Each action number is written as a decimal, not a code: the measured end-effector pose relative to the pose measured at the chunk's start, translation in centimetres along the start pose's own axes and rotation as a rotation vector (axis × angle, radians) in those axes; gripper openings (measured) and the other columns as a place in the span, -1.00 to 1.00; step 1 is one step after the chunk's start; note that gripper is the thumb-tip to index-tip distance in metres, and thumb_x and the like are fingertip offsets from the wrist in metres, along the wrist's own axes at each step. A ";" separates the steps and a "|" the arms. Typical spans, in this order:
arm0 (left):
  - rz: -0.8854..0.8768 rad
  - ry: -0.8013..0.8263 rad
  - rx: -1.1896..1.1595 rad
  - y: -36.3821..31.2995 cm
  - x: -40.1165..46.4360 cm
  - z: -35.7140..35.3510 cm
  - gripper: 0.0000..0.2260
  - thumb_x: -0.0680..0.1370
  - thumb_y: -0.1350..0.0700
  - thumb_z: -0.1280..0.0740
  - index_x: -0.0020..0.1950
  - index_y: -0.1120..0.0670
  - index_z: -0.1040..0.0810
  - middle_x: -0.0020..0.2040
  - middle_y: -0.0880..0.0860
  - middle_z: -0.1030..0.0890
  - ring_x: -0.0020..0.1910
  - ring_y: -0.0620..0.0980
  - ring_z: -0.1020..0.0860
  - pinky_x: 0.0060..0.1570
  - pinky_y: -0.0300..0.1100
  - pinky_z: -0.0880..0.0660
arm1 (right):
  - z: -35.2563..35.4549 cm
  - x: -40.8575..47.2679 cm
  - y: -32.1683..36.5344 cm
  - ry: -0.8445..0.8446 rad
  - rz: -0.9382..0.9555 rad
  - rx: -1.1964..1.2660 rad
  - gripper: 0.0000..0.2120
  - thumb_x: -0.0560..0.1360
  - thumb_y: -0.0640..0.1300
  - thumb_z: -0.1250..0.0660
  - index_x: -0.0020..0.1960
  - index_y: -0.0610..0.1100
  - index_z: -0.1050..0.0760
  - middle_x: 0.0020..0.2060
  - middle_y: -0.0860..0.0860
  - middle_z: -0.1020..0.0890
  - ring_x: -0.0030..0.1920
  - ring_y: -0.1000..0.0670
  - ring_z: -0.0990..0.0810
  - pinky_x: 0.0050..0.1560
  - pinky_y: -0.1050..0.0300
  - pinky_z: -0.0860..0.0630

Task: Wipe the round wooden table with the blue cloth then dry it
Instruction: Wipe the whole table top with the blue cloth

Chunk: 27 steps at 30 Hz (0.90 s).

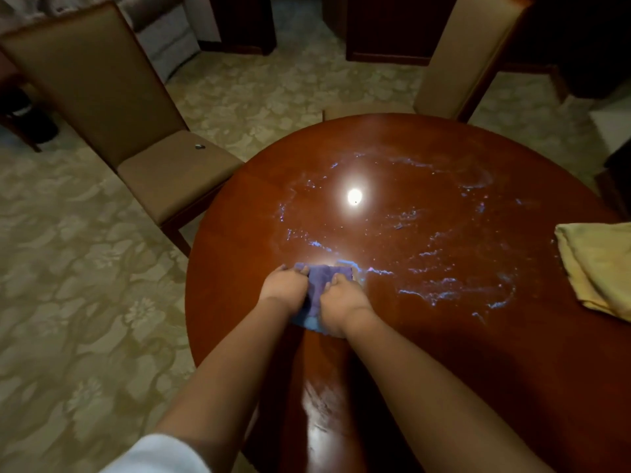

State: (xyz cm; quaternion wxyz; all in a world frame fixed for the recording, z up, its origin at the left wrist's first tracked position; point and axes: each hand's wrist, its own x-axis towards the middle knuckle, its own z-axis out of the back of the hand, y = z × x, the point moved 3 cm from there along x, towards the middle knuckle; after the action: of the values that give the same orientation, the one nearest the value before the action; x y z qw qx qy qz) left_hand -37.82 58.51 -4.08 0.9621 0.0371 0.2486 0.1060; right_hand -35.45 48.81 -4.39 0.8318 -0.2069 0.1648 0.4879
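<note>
Both hands on the blue cloth (316, 288), pressed to the tabletop (444, 353) near its left-front area. Left hand (285, 285) has fingers curled over the cloth's left side, gripping it; right hand (341, 303) likewise curled on the right side, thumb tucked against the fabric. Cloth is bunched between them, one corner sticking out ahead of the fingers, a lighter blue edge showing under the wrists.

Step in hand: wet wipe, likely partway through. Wet streaks (444, 268) (they glint bluish under the lamp reflection (354, 197)) spread over the middle and right of the tabletop, so most of the top looks covered. Far rim and left edge look drier; hard to tell if wiped.

Yellow cloth (601, 268) lies folded at the right edge, untouched, well apart from the hands. Probably the drying cloth.

Next move calls for: sweeping the blue cloth out over the remaining rim areas with steady downward pressure, then putting it down and reaching right for the yellow cloth. Two chairs (112, 107) stand just beside the tabletop; a small dark object (200, 146) lies on the left seat (can't identify).
</note>
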 end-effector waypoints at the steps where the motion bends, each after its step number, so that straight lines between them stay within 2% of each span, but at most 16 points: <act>1: 0.006 0.002 -0.014 0.1 -0.1 -0.3 -0.47 0.55 0.16 -0.25 0.51 0.09 -0.21 0.50 0.02 -0.29 0.44 -0.04 -0.30 0.47 -0.13 -0.03 | -0.1 -0.2 -0.3 0.005 -0.009 0.026 -0.62 0.60 -0.02 -0.14 0.37 -0.11 -0.41 0.33 -0.11 -0.46 0.35 -0.14 -0.34 0.40 -0.06 -0.20; 5: 0.017 0.018 -0.022 -1.0 -3.2 -1.6 -0.52 0.55 0.11 -0.22 0.48 0.06 -0.29 0.52 -0.01 -0.24 0.47 -0.06 -0.26 0.47 -0.11 -0.03 | -1.2 -3.0 -0.6 0.024 -0.024 0.122 -0.44 0.61 -0.01 -0.15 0.52 -0.22 -0.12 0.51 -0.15 -0.18 0.49 -0.15 -0.12 0.43 -0.04 -0.23; 9: 0.033 -0.001 -0.046 -3.8 -7.7 -3.0 -0.58 0.58 0.07 -0.16 0.46 0.03 -0.34 0.53 -0.01 -0.21 0.47 -0.06 -0.25 0.48 -0.10 -0.01 | -3.0 -6.8 -0.1 0.057 0.050 0.124 -0.38 0.61 0.00 -0.15 0.56 -0.19 0.00 0.55 -0.13 -0.04 0.53 -0.15 -0.02 0.45 -0.03 -0.20; 16: 0.126 0.061 -0.060 -7.4 -12.4 -5.5 -0.54 0.58 0.05 -0.14 0.48 0.09 -0.30 0.50 -0.01 -0.29 0.47 -0.06 -0.25 0.48 -0.09 0.04 | -6.0 -11.9 2.0 0.036 0.120 0.072 -0.38 0.61 -0.03 -0.08 0.56 -0.22 0.06 0.54 -0.19 0.00 0.52 -0.19 -0.02 0.43 -0.08 -0.22; 23: 0.077 0.083 -0.007 -8.3 -13.1 -4.6 -0.59 0.59 0.04 -0.17 0.44 0.03 -0.37 0.56 0.05 -0.12 0.52 -0.01 -0.13 0.50 0.00 0.07 | -5.8 -12.0 2.3 0.051 0.122 0.043 -0.37 0.62 -0.03 -0.07 0.55 -0.26 0.08 0.54 -0.19 0.01 0.52 -0.18 -0.01 0.41 -0.08 -0.24; 27: 0.036 0.081 -0.022 -6.7 -11.5 -4.1 -0.57 0.57 0.08 -0.21 0.45 0.02 -0.35 0.57 0.02 -0.06 0.53 -0.03 -0.08 0.48 0.02 0.08 | -4.4 -10.7 1.9 0.041 0.114 0.052 -0.38 0.63 -0.02 -0.07 0.55 -0.26 0.10 0.55 -0.18 0.02 0.52 -0.17 -0.01 0.39 -0.05 -0.24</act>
State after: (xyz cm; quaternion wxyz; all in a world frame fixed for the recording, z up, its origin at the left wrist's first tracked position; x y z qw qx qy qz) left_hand -48.38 49.50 -3.04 0.9495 0.0265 0.2853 0.1276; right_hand -42.44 39.48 -3.43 0.8043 -0.1853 0.2058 0.5258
